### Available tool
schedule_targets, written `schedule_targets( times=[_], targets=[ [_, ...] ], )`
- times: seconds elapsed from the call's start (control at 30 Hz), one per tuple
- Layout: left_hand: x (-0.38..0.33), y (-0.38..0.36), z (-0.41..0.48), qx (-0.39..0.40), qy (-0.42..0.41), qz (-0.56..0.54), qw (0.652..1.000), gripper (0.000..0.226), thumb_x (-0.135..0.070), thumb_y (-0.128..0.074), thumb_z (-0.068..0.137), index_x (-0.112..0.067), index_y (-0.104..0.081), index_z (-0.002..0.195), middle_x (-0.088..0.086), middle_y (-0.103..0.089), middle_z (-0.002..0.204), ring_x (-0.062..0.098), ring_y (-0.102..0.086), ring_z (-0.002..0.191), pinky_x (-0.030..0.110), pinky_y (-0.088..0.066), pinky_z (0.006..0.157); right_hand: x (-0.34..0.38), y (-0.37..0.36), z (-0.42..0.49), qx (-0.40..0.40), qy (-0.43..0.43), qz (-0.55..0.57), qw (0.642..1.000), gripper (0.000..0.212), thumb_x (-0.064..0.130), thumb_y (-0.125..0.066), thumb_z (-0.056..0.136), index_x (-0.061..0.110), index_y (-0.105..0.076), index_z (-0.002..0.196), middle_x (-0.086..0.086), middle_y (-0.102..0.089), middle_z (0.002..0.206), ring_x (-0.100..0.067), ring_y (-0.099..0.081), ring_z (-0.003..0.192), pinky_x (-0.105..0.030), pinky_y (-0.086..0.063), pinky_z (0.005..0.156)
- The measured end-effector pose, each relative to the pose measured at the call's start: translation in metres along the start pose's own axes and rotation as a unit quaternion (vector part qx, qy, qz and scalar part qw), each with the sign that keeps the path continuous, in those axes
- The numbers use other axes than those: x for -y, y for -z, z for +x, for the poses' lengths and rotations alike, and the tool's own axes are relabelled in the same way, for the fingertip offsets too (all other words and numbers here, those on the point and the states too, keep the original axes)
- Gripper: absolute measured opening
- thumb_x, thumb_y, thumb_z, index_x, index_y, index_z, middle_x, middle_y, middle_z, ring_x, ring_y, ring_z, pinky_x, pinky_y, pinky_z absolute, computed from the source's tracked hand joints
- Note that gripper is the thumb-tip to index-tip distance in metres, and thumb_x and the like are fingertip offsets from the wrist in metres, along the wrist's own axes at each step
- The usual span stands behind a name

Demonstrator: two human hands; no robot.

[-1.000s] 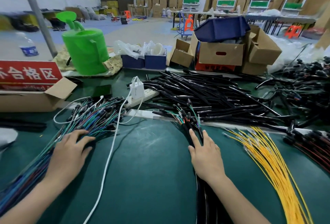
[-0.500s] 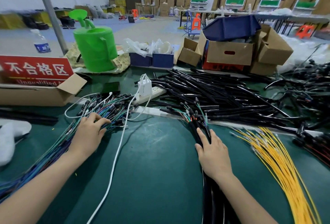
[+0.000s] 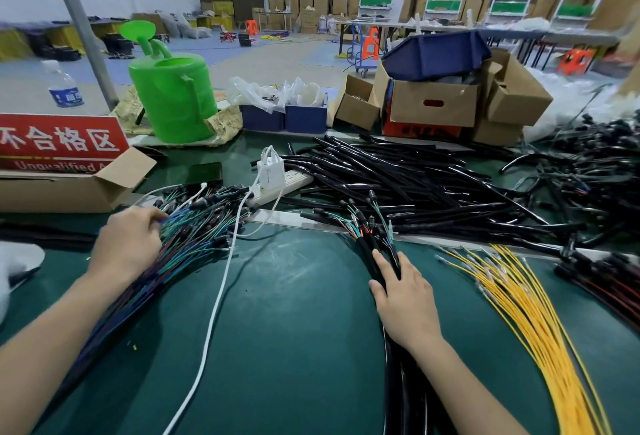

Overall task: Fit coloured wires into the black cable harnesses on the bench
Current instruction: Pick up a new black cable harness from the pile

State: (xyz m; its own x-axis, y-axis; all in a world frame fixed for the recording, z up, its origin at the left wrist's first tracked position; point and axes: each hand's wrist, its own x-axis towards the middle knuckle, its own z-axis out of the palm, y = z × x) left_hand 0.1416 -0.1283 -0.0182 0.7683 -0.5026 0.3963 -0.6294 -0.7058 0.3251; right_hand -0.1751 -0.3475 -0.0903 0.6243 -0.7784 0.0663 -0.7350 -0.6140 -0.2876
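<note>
While the left hand [image 3: 128,244] pinches into the fanned coloured wires [image 3: 194,237] with curled fingertips, the right hand [image 3: 407,303] lies flat, fingers straight, on the black cable harnesses [image 3: 367,247]. Yellow wires [image 3: 519,303] lie near its right.

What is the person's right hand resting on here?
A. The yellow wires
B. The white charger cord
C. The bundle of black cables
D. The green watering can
C: the right hand lies with straight fingers on the bundle of black cables, while the yellow wires lie untouched off to its right.
</note>
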Motion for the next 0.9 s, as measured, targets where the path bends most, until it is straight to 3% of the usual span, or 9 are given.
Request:
schedule_targets(
  times=[0.17, 0.3, 0.4, 0.5, 0.6, 0.7, 0.9],
  targets=[
    [-0.004, 0.012, -0.002, -0.047, 0.011, -0.047, 0.998, 0.012, -0.007, -0.049, 0.092, -0.012, -0.058, 0.099, 0.018, -0.066, 0.097, 0.039, -0.059, 0.085, 0.046, -0.049, 0.075, -0.001, -0.002, 0.001, -0.007, 0.0, 0.003, 1.0, 0.052, 0.044, -0.028, 0.101, 0.038, -0.012, 0.15, -0.01, -0.013, 0.158, -0.022, -0.015, 0.144, -0.035, -0.015, 0.114],
    [-0.006, 0.009, -0.008, -0.005, 0.017, -0.079, 0.997, 0.004, -0.016, -0.053, 0.093, -0.018, -0.05, 0.093, 0.013, -0.065, 0.087, 0.036, -0.057, 0.08, 0.043, -0.047, 0.074, -0.001, -0.003, 0.002, -0.008, 0.0, 0.008, 1.0, 0.052, 0.044, -0.029, 0.1, 0.038, -0.012, 0.15, -0.009, -0.014, 0.157, -0.022, -0.015, 0.144, -0.036, -0.015, 0.114],
    [-0.008, 0.003, -0.008, 0.02, 0.02, -0.099, 0.995, 0.021, -0.017, -0.063, 0.088, -0.015, -0.051, 0.106, 0.005, -0.065, 0.078, 0.029, -0.054, 0.076, 0.037, -0.041, 0.069, -0.003, -0.003, 0.002, -0.008, 0.0, 0.01, 1.0, 0.052, 0.045, -0.029, 0.1, 0.039, -0.013, 0.15, -0.009, -0.014, 0.157, -0.022, -0.015, 0.144, -0.036, -0.015, 0.114],
    [-0.013, -0.007, -0.004, 0.052, 0.015, -0.055, 0.997, 0.037, -0.024, -0.065, 0.087, -0.017, -0.054, 0.122, -0.002, -0.061, 0.069, 0.026, -0.054, 0.074, 0.036, -0.043, 0.067, -0.003, -0.003, 0.002, -0.011, 0.0, 0.014, 1.0, 0.052, 0.045, -0.03, 0.1, 0.039, -0.014, 0.15, -0.009, -0.015, 0.157, -0.022, -0.016, 0.144, -0.036, -0.015, 0.114],
    [-0.023, -0.018, -0.002, 0.101, 0.013, 0.03, 0.994, 0.026, -0.034, -0.062, 0.089, -0.021, -0.066, 0.111, 0.006, -0.065, 0.086, 0.03, -0.059, 0.091, 0.036, -0.049, 0.071, -0.004, -0.002, 0.002, -0.015, 0.0, 0.015, 1.0, 0.053, 0.045, -0.032, 0.1, 0.039, -0.016, 0.149, -0.009, -0.016, 0.157, -0.022, -0.017, 0.143, -0.036, -0.016, 0.114],
    [-0.031, -0.03, -0.002, 0.076, -0.003, 0.047, 0.996, 0.018, -0.031, -0.063, 0.089, -0.019, -0.068, 0.101, 0.01, -0.059, 0.099, 0.032, -0.053, 0.102, 0.04, -0.048, 0.076, -0.005, -0.003, 0.001, -0.016, -0.002, 0.018, 1.0, 0.052, 0.045, -0.032, 0.099, 0.039, -0.016, 0.149, -0.009, -0.017, 0.157, -0.022, -0.018, 0.143, -0.036, -0.016, 0.114],
    [-0.029, -0.039, -0.002, -0.024, -0.014, -0.121, 0.992, 0.007, -0.008, -0.045, 0.095, -0.009, -0.048, 0.09, 0.016, -0.054, 0.094, 0.028, -0.046, 0.081, 0.038, -0.036, 0.071, -0.004, -0.005, 0.001, -0.017, -0.002, 0.021, 1.0, 0.053, 0.046, -0.032, 0.099, 0.041, -0.015, 0.148, -0.008, -0.017, 0.157, -0.021, -0.017, 0.144, -0.035, -0.016, 0.114]
  ],
)
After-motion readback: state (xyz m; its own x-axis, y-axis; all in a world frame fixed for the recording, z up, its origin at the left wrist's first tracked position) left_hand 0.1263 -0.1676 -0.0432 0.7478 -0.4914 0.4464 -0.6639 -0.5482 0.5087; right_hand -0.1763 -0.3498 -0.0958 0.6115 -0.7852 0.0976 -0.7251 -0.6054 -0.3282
